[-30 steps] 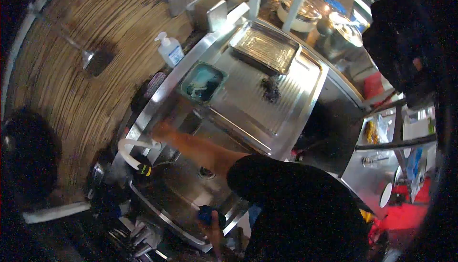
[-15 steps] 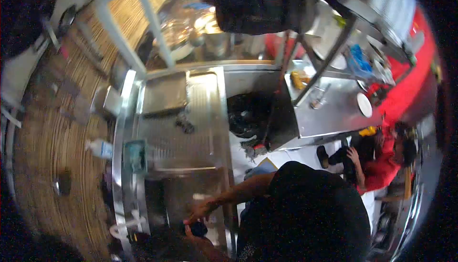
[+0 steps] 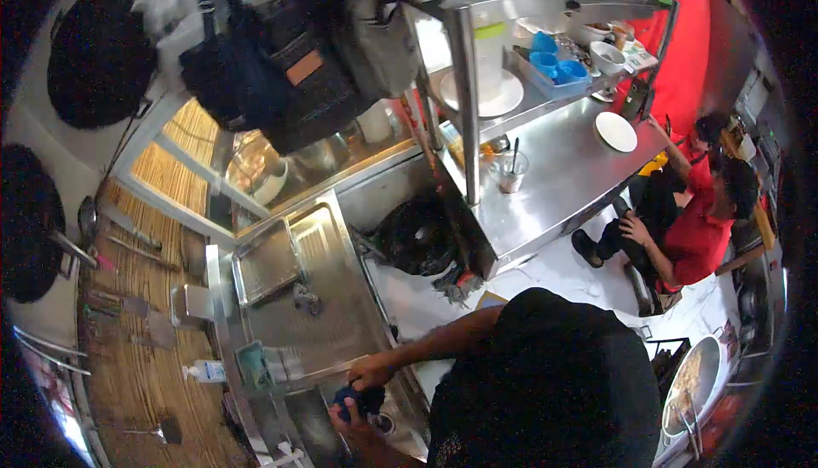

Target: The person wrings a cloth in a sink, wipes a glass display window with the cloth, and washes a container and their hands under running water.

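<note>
Dark cloth [image 3: 361, 399] bunched over the sink [image 3: 407, 408], near the drain [image 3: 383, 424]; my right hand [image 3: 372, 372] is closed on one side, my left hand [image 3: 348, 418] on the other. Judgement: I should grip evenly and stay low, so any drips land inside

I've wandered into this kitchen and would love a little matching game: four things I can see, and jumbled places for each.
Things
1. dark blue bundle
2. pump bottle
3. blue cups
4. metal tray

Places
A. on a metal shelf
B. on the ribbed steel draining board
C. between the wearer's right hand and left hand
D. just left of the teal tub in the picture

Pairs: 1-C, 2-D, 3-A, 4-B
</note>
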`<action>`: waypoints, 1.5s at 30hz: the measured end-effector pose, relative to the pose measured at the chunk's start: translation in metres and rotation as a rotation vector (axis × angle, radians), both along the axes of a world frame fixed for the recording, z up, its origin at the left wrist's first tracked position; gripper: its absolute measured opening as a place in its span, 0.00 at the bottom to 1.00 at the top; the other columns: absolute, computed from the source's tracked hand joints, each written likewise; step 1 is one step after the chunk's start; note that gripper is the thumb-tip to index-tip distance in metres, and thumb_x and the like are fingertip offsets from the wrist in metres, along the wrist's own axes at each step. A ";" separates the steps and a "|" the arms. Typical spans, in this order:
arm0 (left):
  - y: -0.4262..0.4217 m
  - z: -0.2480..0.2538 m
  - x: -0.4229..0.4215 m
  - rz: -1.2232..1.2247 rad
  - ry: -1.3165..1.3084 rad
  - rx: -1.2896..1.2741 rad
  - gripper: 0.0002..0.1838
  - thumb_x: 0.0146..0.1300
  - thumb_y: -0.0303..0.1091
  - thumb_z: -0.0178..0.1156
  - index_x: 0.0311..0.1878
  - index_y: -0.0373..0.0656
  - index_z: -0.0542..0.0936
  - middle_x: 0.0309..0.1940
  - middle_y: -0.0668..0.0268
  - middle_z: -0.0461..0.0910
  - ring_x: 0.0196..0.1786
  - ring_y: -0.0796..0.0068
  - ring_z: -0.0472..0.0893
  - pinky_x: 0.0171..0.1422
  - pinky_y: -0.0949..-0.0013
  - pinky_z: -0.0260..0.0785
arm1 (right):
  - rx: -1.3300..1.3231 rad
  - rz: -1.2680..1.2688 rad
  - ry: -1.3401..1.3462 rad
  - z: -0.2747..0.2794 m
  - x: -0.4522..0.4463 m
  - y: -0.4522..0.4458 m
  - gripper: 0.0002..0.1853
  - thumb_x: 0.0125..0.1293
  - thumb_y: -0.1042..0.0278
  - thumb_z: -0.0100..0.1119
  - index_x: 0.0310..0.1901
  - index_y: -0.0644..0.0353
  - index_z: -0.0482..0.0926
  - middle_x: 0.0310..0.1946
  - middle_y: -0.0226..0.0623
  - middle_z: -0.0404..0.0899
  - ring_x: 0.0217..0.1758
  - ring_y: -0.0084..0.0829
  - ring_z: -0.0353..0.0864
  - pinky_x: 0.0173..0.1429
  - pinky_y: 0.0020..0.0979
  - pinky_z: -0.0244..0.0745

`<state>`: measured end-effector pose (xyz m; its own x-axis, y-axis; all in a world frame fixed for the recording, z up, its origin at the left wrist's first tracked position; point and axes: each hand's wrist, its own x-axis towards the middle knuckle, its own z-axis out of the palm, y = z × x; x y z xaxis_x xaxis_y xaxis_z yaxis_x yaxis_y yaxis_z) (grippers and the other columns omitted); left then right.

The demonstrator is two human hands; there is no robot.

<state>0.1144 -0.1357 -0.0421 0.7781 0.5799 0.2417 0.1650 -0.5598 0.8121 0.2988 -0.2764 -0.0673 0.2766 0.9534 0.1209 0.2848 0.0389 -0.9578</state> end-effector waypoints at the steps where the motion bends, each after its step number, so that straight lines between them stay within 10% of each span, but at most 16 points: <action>1: -0.015 0.008 0.007 -0.013 -0.004 0.010 0.21 0.70 0.40 0.67 0.60 0.38 0.81 0.55 0.47 0.78 0.56 0.43 0.80 0.63 0.49 0.75 | -0.073 0.001 0.012 0.001 0.005 -0.010 0.20 0.72 0.55 0.53 0.42 0.68 0.81 0.36 0.55 0.85 0.44 0.46 0.86 0.47 0.49 0.77; 5: -0.007 -0.032 0.011 -0.245 -0.258 0.870 0.21 0.73 0.44 0.65 0.56 0.34 0.81 0.53 0.50 0.79 0.54 0.53 0.80 0.60 0.51 0.76 | -0.084 -0.137 -0.075 0.028 0.014 -0.063 0.17 0.69 0.58 0.51 0.41 0.68 0.79 0.34 0.52 0.85 0.41 0.46 0.87 0.46 0.50 0.78; 12: -0.126 0.087 0.064 -0.033 -0.131 -0.270 0.21 0.74 0.44 0.64 0.55 0.34 0.78 0.46 0.55 0.79 0.51 0.63 0.79 0.58 0.55 0.74 | -0.039 -0.062 0.036 0.052 0.052 -0.161 0.14 0.61 0.66 0.63 0.46 0.66 0.80 0.35 0.45 0.87 0.39 0.41 0.87 0.45 0.48 0.81; 15: -0.163 0.126 0.101 -0.230 -0.089 -0.412 0.20 0.74 0.44 0.65 0.54 0.36 0.77 0.45 0.57 0.78 0.50 0.64 0.78 0.58 0.57 0.73 | 0.417 -0.164 -0.107 0.051 0.061 -0.162 0.22 0.60 0.64 0.69 0.53 0.67 0.79 0.39 0.42 0.87 0.42 0.35 0.86 0.46 0.42 0.81; 19: -0.120 0.066 0.161 -0.432 -0.128 0.124 0.19 0.72 0.45 0.67 0.48 0.39 0.74 0.41 0.62 0.76 0.45 0.68 0.76 0.54 0.63 0.73 | 0.474 0.022 0.217 0.073 0.068 -0.189 0.26 0.64 0.60 0.70 0.60 0.66 0.77 0.44 0.39 0.87 0.43 0.28 0.82 0.45 0.36 0.78; 25: -0.211 0.143 0.184 -0.416 -0.270 -0.160 0.19 0.68 0.45 0.69 0.43 0.42 0.73 0.37 0.66 0.73 0.41 0.71 0.74 0.48 0.64 0.71 | 0.082 -0.262 -0.026 0.113 0.089 -0.252 0.19 0.71 0.54 0.65 0.44 0.67 0.84 0.31 0.40 0.85 0.32 0.28 0.77 0.39 0.40 0.74; 28: -0.208 0.135 0.192 -0.350 -0.238 -0.262 0.19 0.68 0.46 0.68 0.42 0.42 0.72 0.37 0.66 0.72 0.39 0.71 0.73 0.47 0.63 0.71 | 0.457 -0.313 -0.089 0.104 0.095 -0.256 0.22 0.72 0.52 0.62 0.34 0.68 0.81 0.23 0.45 0.79 0.29 0.27 0.75 0.36 0.42 0.72; 37: -0.218 0.082 0.207 -0.457 -0.117 -0.534 0.20 0.71 0.48 0.65 0.44 0.40 0.72 0.38 0.64 0.74 0.40 0.70 0.75 0.48 0.63 0.73 | 0.335 -0.662 -0.339 0.134 0.107 -0.260 0.20 0.75 0.53 0.57 0.34 0.65 0.79 0.32 0.58 0.80 0.37 0.63 0.79 0.40 0.53 0.71; 45: -0.252 0.075 0.192 -0.471 0.004 -0.662 0.21 0.72 0.50 0.62 0.45 0.39 0.72 0.39 0.62 0.75 0.41 0.69 0.76 0.49 0.62 0.74 | 0.513 -0.736 -0.217 0.145 0.103 -0.271 0.20 0.75 0.53 0.56 0.35 0.65 0.78 0.33 0.60 0.78 0.40 0.63 0.79 0.43 0.54 0.71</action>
<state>0.3069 -0.3877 0.0333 0.9763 0.2128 -0.0397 0.0350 0.0256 0.9991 0.4016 -0.5471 0.0776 0.7137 0.3610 0.6002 0.5776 0.1813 -0.7959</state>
